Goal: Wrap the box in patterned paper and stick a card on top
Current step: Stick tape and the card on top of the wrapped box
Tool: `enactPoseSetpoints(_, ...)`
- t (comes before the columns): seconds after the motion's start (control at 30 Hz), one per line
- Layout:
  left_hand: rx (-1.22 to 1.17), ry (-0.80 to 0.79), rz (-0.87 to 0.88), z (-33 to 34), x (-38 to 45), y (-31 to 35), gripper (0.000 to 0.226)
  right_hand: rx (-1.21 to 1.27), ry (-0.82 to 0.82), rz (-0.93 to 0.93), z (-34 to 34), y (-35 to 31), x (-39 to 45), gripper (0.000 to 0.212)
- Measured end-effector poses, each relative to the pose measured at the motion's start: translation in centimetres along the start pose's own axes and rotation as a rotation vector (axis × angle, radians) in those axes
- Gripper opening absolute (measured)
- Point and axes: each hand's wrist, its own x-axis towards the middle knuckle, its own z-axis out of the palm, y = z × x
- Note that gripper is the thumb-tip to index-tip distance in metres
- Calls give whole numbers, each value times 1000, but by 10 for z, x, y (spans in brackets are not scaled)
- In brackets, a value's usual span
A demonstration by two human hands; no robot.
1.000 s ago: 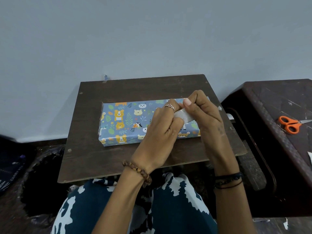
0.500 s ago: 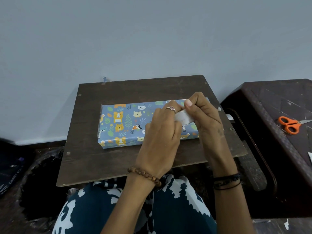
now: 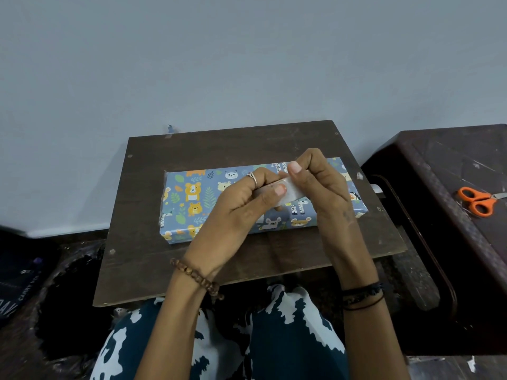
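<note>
A flat box wrapped in blue paper with animal prints (image 3: 197,198) lies on a dark wooden board (image 3: 192,149). Above its right half, both hands hold a small roll of clear tape (image 3: 290,189). My left hand (image 3: 247,204) grips the roll from the left, thumb pressed on its face. My right hand (image 3: 321,185) pinches it from the right, thumb on top. The hands hide the middle of the box's right half. No card is visible.
Orange-handled scissors (image 3: 478,201) lie on a dark brown plastic stool (image 3: 439,171) at the right. A grey wall stands right behind the board. A dark bin with a black liner (image 3: 65,305) sits at lower left. My patterned trousers (image 3: 219,338) are below the board.
My left thumb has shifted onto the face of the tape roll and the hands have turned it slightly. The box has stayed where it lies.
</note>
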Motion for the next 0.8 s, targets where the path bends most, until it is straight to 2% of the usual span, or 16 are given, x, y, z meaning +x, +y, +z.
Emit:
enactPoseSetpoints(0.2, -52, -114, -14, -4, 2, -1, 13, -27, 35, -30, -2, 0, 0, 23)
enactPoseSetpoints(0.27, -58, -134, -25, -7, 2, -4, 7, -38, 38, -38, -3, 0, 0, 23)
enactPoseSetpoints(0.33, -58, -135, -39, -10, 1, -6, 11, -53, 32, -42, -2, 1, -1, 24)
enactPoseSetpoints(0.53, 214, 1, -1, 0, 5, -13, 10, -102, 55, -53, -1, 2, -1, 23)
enactPoseSetpoints(0.8, 299, 146, 194, 22, 9, -17, 11, -85, 95, -61, -5, 0, -1, 25)
